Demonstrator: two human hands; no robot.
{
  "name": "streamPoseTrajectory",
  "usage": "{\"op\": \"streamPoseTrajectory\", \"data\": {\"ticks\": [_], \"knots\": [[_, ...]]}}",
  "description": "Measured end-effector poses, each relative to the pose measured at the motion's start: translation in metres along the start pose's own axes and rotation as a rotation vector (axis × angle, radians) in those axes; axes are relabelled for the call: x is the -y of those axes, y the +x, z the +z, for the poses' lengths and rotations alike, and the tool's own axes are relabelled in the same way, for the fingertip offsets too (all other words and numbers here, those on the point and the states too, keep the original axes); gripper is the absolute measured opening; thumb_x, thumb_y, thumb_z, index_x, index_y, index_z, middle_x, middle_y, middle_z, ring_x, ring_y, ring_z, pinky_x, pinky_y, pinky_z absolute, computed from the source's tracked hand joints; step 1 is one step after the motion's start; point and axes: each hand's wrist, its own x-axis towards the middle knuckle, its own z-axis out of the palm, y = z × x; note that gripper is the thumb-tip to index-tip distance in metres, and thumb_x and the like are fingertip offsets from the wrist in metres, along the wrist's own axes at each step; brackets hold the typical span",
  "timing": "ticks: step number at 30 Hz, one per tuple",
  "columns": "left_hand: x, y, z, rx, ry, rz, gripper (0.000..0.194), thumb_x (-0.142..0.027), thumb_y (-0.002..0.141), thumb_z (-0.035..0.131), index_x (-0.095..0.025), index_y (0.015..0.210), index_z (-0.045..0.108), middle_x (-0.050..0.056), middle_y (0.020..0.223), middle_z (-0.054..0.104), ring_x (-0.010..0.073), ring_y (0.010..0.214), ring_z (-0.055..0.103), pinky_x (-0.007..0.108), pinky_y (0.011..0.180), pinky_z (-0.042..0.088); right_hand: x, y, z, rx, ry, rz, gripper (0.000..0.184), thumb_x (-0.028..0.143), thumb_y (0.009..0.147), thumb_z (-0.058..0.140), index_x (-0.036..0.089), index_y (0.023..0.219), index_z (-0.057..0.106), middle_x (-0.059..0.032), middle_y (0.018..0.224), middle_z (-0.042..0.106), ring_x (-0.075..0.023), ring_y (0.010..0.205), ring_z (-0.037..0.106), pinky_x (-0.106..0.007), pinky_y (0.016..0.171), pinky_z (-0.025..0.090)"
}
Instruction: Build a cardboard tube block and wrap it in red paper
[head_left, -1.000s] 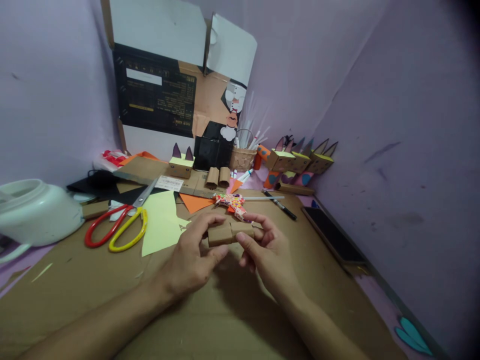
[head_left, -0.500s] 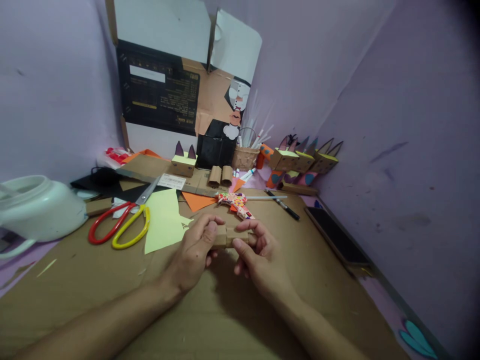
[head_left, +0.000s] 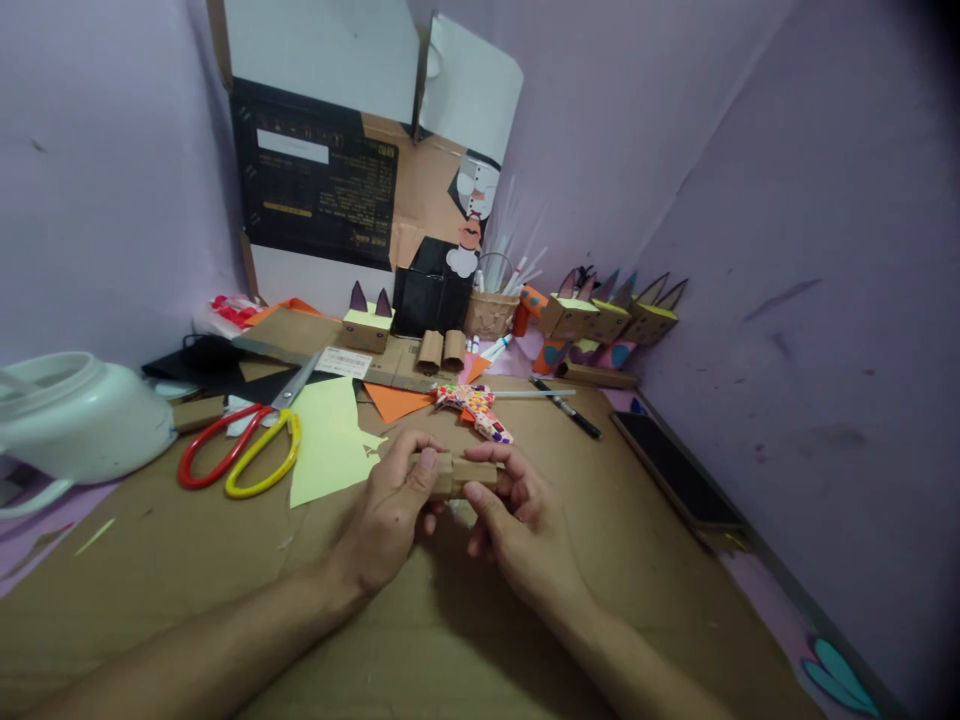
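Between my hands is a small folded cardboard tube [head_left: 474,477], held level above the cardboard work surface [head_left: 360,650]; a seam near its middle suggests two pieces meeting end to end. My left hand [head_left: 401,490] is closed around the left end, thumb on top. At the right end, my right hand [head_left: 517,500] grips it between thumb and fingers. Just beyond them rests a flower-patterned glue gun [head_left: 469,405] with a clear glue stick [head_left: 532,394] poking out. A pale yellow paper sheet [head_left: 326,445] lies left of my hands.
Scissors [head_left: 259,445] with red and yellow handles lie at left, near a white pot [head_left: 82,415]. Two short cardboard tubes [head_left: 430,352] stand at the back beside an eared cardboard head [head_left: 367,330]. To the right are a black marker [head_left: 570,410] and a dark phone-like slab [head_left: 675,470].
The cardboard tube has shifted slightly and turned in my fingers, its right part now showing more plainly. Both hands keep their hold in nearly the same place.
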Motion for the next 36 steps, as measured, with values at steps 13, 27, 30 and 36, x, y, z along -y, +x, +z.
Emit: {"op": "streamPoseTrajectory", "data": {"ticks": [13,27,30,36], "knots": [[0.006,0.002,-0.007,-0.039,0.204,0.207,0.024,-0.042,0.088,0.046,-0.021,0.099,0.051,0.002,0.088,0.057,0.0151,0.072,0.057,0.027,0.065,0.046,0.009,0.001,-0.004,-0.028,-0.051,0.013,0.045,0.035,0.074,0.064,0.018,0.116,0.057,-0.0038,0.081,0.064,-0.0083,0.044,0.059,-0.013,0.031,0.039],[0.002,-0.002,-0.009,0.024,0.128,0.270,0.019,-0.036,0.085,0.053,-0.022,0.098,0.054,0.003,0.103,0.056,0.0198,0.099,0.053,0.029,0.085,0.043,0.010,0.000,-0.002,-0.062,0.014,-0.043,0.035,0.030,0.072,0.066,0.018,0.104,0.060,0.0004,0.071,0.061,-0.0069,0.040,0.053,-0.015,0.030,0.037],[0.000,0.001,-0.006,0.037,-0.113,0.015,0.030,-0.044,0.085,0.049,-0.022,0.105,0.049,0.004,0.098,0.059,0.0179,0.079,0.060,0.027,0.060,0.049,0.007,0.000,-0.002,-0.077,0.023,-0.072,0.027,0.028,0.073,0.065,0.019,0.098,0.060,0.0022,0.068,0.062,-0.0060,0.038,0.051,-0.016,0.032,0.040],[0.004,0.008,-0.001,-0.038,-0.185,-0.202,0.042,-0.056,0.084,0.040,-0.016,0.089,0.053,-0.003,0.052,0.051,0.0097,0.036,0.045,0.016,0.029,0.027,-0.002,-0.005,-0.002,0.029,-0.064,-0.131,0.022,0.023,0.082,0.057,0.021,0.104,0.059,0.0017,0.069,0.063,-0.0088,0.050,0.061,-0.016,0.042,0.045]]}}
